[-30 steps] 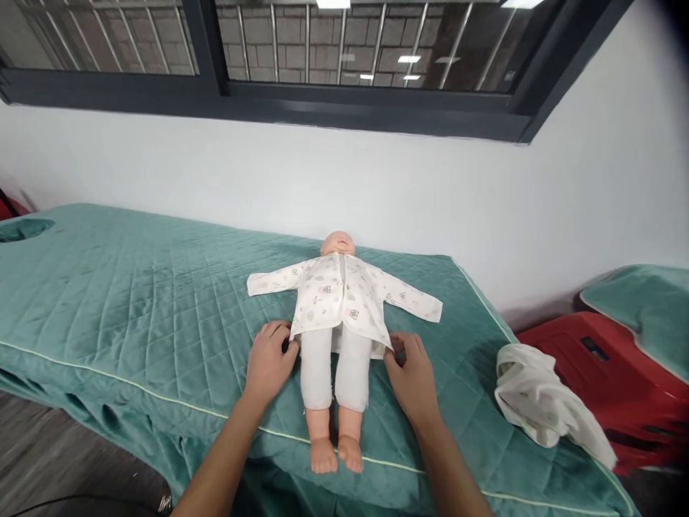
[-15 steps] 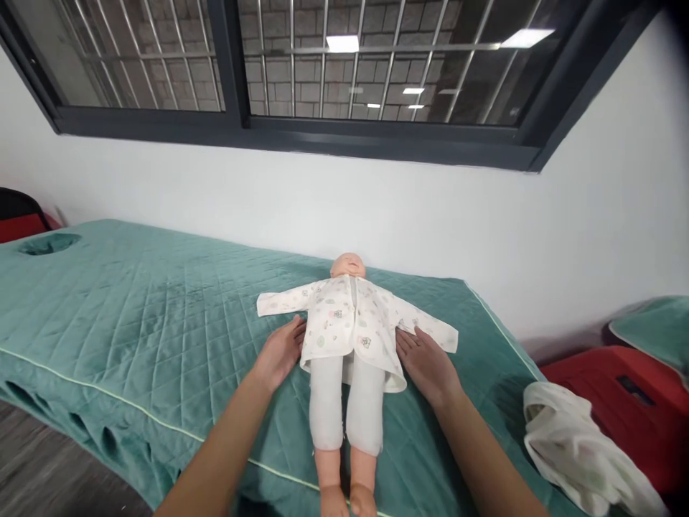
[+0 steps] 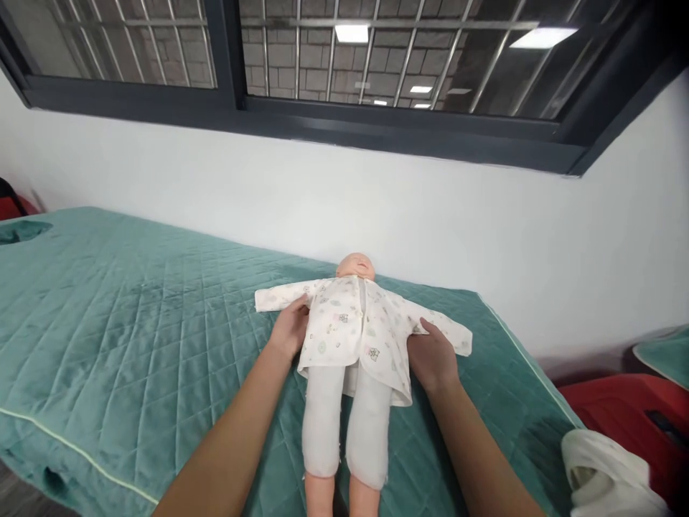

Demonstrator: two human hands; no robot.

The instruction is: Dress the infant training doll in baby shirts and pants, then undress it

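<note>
A baby doll (image 3: pixel 371 330) lies face up on the green quilted cover, head toward the wall and arms spread out. It wears a white printed jacket (image 3: pixel 328 337) and white leggings (image 3: pixel 324 424); its bare lower legs run off the bottom edge. My left hand (image 3: pixel 291 329) is closed on the doll's side below one sleeve, thumb up at the armpit. On the opposite side my right hand (image 3: pixel 433 359) grips it likewise, thumb over the sleeve. The other fingers are tucked under the doll, out of sight. Whether its back is off the bed I cannot tell.
The bed's green quilted cover (image 3: pixel 134 345) stretches left to a face hole (image 3: pixel 24 231). A white wall (image 3: pixel 301 194) and a dark-framed window (image 3: pixel 403 129) stand behind. At right are a red chair (image 3: pixel 619 409) and a crumpled white cloth (image 3: pixel 608 470).
Both hands have slid up the doll's sides to its armpits, fingers going beneath it and thumbs rising to the sleeves. The view has shifted slightly, and the doll appears a little larger.
</note>
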